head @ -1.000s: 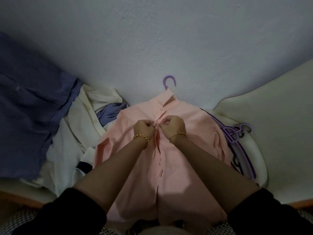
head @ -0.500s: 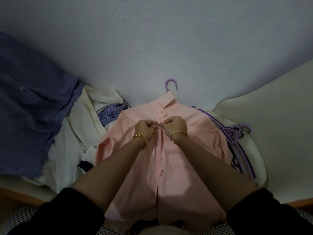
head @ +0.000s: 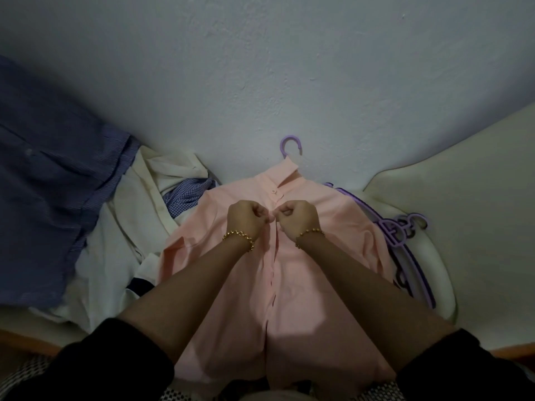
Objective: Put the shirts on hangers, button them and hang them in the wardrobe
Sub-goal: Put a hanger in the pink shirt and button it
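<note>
Lying front-up before me: one pink shirt [head: 304,270] on a purple hanger [head: 291,144], whose hook shows beyond the collar. The top button [head: 274,192] is fastened.
- My left hand [head: 246,219] and right hand [head: 298,217] are both curled, pinching the shirt's front edges together just below that button. There is a gold bracelet on each wrist.
- Surface: a pale cream pad [head: 477,227] under and to the right of the shirt. A wooden edge [head: 29,342] shows at its near left.
- Room: a rough blue-grey wall [head: 260,68] rises directly behind the collar.
- Left of the shirt, touching it: a cream shirt [head: 130,227], with a blue checked shirt [head: 188,192] tucked in. Farther left is a dark blue shirt [head: 43,198].
- Right of the shirt: spare purple hangers [head: 405,227], partly under its sleeve.
- Free room: only the pad beyond those hangers.
- Change: I note none since half a second ago; both hands keep the same spot.
</note>
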